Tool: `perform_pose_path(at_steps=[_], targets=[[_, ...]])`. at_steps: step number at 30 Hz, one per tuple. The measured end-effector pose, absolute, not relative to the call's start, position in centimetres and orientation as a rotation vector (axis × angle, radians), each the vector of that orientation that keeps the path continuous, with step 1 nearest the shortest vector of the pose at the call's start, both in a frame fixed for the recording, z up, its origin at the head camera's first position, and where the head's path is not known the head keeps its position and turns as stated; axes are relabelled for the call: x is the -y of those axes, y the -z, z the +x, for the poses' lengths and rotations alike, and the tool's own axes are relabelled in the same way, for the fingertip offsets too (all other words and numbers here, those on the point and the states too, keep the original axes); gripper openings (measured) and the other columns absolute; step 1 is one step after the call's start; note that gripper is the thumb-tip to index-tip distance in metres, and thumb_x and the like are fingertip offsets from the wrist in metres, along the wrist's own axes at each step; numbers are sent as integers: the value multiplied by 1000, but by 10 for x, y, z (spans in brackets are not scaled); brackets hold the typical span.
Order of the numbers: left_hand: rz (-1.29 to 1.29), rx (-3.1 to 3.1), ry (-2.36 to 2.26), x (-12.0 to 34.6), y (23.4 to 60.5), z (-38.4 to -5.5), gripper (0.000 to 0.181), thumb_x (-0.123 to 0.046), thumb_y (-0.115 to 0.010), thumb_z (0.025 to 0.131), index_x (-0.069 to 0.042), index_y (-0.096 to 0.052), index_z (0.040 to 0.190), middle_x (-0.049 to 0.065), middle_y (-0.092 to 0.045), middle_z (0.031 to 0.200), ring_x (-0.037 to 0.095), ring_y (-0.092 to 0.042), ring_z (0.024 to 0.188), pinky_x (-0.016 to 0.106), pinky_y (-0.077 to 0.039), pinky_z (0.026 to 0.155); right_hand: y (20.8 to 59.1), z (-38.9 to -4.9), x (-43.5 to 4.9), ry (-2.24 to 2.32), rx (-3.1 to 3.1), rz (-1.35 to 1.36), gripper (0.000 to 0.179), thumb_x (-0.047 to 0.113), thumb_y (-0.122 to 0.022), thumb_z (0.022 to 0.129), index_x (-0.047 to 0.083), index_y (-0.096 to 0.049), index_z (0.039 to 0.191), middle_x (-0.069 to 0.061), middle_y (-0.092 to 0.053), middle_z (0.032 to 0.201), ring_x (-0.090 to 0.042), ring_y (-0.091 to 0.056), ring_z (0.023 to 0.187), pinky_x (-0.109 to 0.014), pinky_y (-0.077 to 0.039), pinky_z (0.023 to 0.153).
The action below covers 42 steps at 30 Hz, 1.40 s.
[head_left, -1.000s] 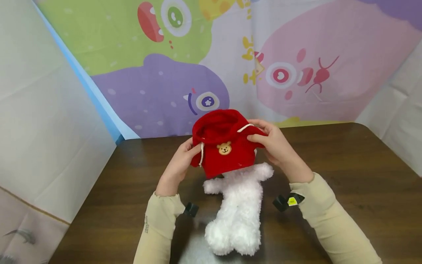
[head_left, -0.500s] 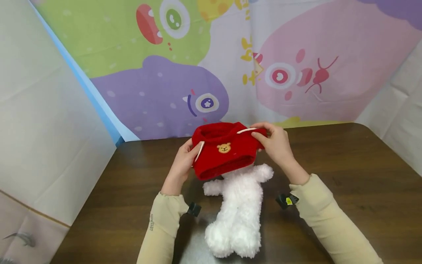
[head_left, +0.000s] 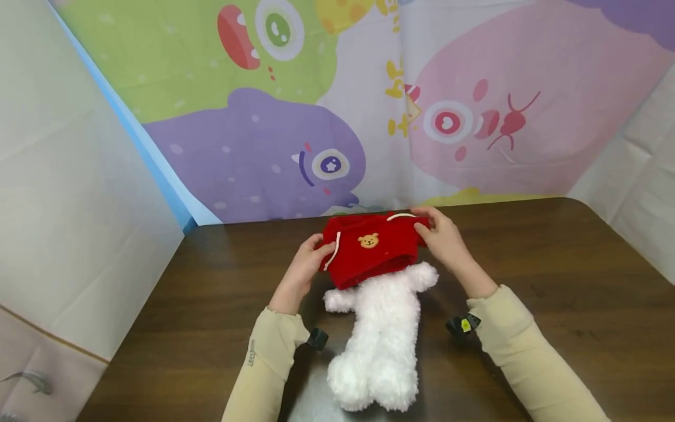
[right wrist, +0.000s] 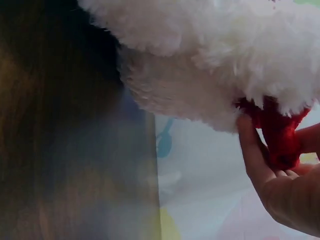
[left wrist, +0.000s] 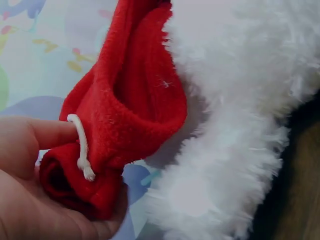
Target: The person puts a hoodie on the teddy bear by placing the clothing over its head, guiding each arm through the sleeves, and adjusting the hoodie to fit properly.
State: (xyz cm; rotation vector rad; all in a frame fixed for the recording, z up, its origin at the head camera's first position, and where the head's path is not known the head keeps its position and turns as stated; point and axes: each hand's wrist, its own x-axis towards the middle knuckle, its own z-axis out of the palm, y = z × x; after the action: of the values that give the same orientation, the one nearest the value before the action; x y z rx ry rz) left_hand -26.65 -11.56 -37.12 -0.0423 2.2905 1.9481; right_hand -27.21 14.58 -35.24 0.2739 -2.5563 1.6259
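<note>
A small red doll hoodie (head_left: 364,252) with a bear-face patch and white drawstrings is held over the head end of a fluffy white plush toy (head_left: 387,316). The plush lies on the table with its legs toward me; its head is hidden behind the hoodie. My left hand (head_left: 306,264) pinches the hoodie's left sleeve side, thumb by the drawstring. In the left wrist view the sleeve opening (left wrist: 60,177) and the hem's gap show beside white fur. My right hand (head_left: 443,237) pinches the other sleeve, and in the right wrist view that red sleeve (right wrist: 280,137) sits between thumb and fingers.
The brown wooden table (head_left: 554,281) reaches back to a cartoon-printed cloth (head_left: 263,158). A pale cloth wall (head_left: 68,176) stands on the left and another on the right. Small black wrist cameras (head_left: 318,339) jut inward from both sleeves.
Both hands have brought the hoodie down toward the plush, with the left hand shifting rightward. Its neck opening now looks flatter. The plush's body has stayed in place.
</note>
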Motion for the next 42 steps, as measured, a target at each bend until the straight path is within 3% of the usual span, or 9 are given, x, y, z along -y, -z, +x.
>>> perform_pose_path(at_steps=[4, 8, 16, 28, 37, 42], targets=[[-53, -2255, -1883, 111, 376, -266, 39, -21, -50, 89, -3, -45, 124, 11, -57, 108, 22, -55, 97, 37, -40, 92, 357, -270, -146, -1818, 2581, 396, 51, 25, -46, 95, 2, -29, 137, -20, -42, 128, -26, -49, 106, -42, -41, 94], [-34, -2226, -1837, 109, 381, -265, 41, -25, -47, 91, -4, -46, 126, 11, -59, 108, 22, -55, 101, 45, -32, 100, 359, -268, -144, -1915, 2647, 461, 65, 35, -50, 91, 7, -17, 140, -18, -30, 138, -31, -39, 120, -48, -32, 102], [8, -2163, -1837, 102, 383, -261, 42, -31, -43, 93, -5, -44, 127, 10, -60, 106, 14, -59, 83, 36, -48, 83, 369, -270, -148, -1793, 2751, 397, 70, 31, -57, 88, 3, -18, 139, -21, -31, 137, -33, -40, 116, -48, -39, 96], [25, -2365, -1732, 100, 370, -256, 42, -40, -53, 88, -12, -55, 119, 5, -63, 103, 19, -58, 95, 44, -40, 95, 385, -277, -153, -1582, 2862, 445, 59, 31, -53, 90, -4, -30, 132, -24, -40, 131, -34, -45, 110, -49, -37, 96], [21, -2319, -1880, 104, 382, -264, 27, -24, -55, 90, 0, -63, 100, 1, -64, 77, 11, -58, 66, 36, -50, 78, 400, -280, -161, -1680, 2908, 507, 58, 31, -48, 92, -4, -27, 134, -25, -37, 133, -36, -40, 117, -52, -32, 100], [-16, -2297, -1906, 105, 386, -265, 22, -18, -53, 91, 2, -61, 98, 0, -60, 75, 10, -57, 63, 31, -51, 71, 399, -282, -163, -1630, 2914, 559, 55, 29, -50, 92, -3, -29, 133, -25, -38, 133, -36, -40, 117, -53, -31, 100]])
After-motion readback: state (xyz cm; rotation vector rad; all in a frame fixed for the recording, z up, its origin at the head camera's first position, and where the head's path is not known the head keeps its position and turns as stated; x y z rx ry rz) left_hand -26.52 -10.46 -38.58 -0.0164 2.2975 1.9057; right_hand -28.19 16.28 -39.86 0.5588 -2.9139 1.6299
